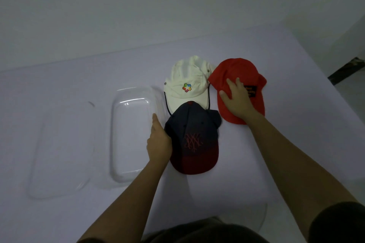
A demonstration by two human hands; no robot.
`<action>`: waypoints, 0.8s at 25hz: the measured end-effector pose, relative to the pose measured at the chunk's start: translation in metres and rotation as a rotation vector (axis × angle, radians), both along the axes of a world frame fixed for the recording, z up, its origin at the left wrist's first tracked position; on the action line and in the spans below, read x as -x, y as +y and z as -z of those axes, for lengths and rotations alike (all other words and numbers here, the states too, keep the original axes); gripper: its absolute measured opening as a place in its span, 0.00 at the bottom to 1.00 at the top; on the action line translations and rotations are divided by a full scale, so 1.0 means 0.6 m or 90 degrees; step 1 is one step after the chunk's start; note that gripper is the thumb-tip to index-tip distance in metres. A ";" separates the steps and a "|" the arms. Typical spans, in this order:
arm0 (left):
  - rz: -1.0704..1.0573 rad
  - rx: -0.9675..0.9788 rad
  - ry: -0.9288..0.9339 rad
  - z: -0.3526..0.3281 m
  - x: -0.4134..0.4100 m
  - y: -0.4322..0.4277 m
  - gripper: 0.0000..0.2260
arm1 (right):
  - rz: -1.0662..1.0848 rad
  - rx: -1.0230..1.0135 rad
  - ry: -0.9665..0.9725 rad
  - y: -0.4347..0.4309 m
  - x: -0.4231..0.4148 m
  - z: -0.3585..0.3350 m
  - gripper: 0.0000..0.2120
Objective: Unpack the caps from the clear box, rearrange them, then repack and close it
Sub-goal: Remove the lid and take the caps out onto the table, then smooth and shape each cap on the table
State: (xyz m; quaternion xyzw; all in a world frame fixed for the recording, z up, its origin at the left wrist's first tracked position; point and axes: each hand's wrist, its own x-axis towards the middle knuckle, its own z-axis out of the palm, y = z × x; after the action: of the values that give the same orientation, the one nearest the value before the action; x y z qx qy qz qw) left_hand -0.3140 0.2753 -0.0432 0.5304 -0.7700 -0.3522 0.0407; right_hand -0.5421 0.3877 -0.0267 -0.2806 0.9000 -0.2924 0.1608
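Observation:
Three caps lie on the white table. A cream cap (187, 83) with a coloured logo is at the back, a red cap (237, 73) to its right, and a navy cap (194, 138) with a dark red brim in front. The clear box (130, 136) stands open and holds nothing, left of the caps. Its clear lid (63, 152) lies flat further left. My left hand (159, 140) grips the navy cap's left edge, beside the box's right wall. My right hand (236, 96) rests flat on the red cap with fingers spread.
The white table (286, 144) reaches to a pale wall at the back. Its right edge drops to a floor with a dark object (347, 69) at the far right. My dark clothing shows at the bottom of the view.

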 end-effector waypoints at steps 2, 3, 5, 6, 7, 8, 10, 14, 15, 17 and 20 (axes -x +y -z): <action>-0.004 -0.007 0.012 -0.001 -0.001 0.001 0.29 | -0.042 0.032 0.010 -0.020 -0.054 -0.004 0.26; -0.016 -0.012 0.027 -0.003 -0.002 0.001 0.27 | -0.058 0.052 0.007 -0.028 -0.082 -0.007 0.25; -0.051 -0.015 0.079 -0.010 -0.007 -0.002 0.24 | -0.087 0.101 0.000 -0.045 -0.141 -0.014 0.23; -0.063 -0.006 0.105 -0.016 -0.015 -0.007 0.23 | -0.100 0.120 -0.010 -0.053 -0.172 -0.018 0.22; -0.071 0.012 0.127 -0.023 -0.026 -0.016 0.22 | -0.115 0.134 -0.022 -0.061 -0.202 -0.022 0.21; -0.075 0.037 0.143 -0.028 -0.039 -0.027 0.22 | -0.133 0.143 -0.033 -0.070 -0.231 -0.023 0.21; -0.078 0.093 0.154 -0.035 -0.076 -0.053 0.21 | -0.180 0.141 -0.053 -0.085 -0.288 -0.027 0.21; -0.087 0.206 0.018 -0.038 -0.151 -0.105 0.24 | -0.257 0.078 -0.064 -0.106 -0.369 -0.011 0.26; -0.094 0.230 -0.050 -0.035 -0.173 -0.118 0.25 | -0.259 0.055 -0.073 -0.109 -0.385 -0.006 0.28; -0.132 0.185 -0.120 -0.033 -0.214 -0.138 0.28 | -0.242 0.019 -0.073 -0.116 -0.406 -0.001 0.30; -0.127 0.044 -0.089 -0.027 -0.254 -0.150 0.29 | -0.187 -0.001 -0.026 -0.127 -0.419 0.000 0.32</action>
State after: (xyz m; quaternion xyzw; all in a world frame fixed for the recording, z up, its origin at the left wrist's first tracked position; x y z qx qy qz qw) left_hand -0.1614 0.1855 -0.0269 0.6262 -0.7258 -0.2819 0.0399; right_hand -0.2909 0.3116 -0.0265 -0.4032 0.8460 -0.2707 0.2201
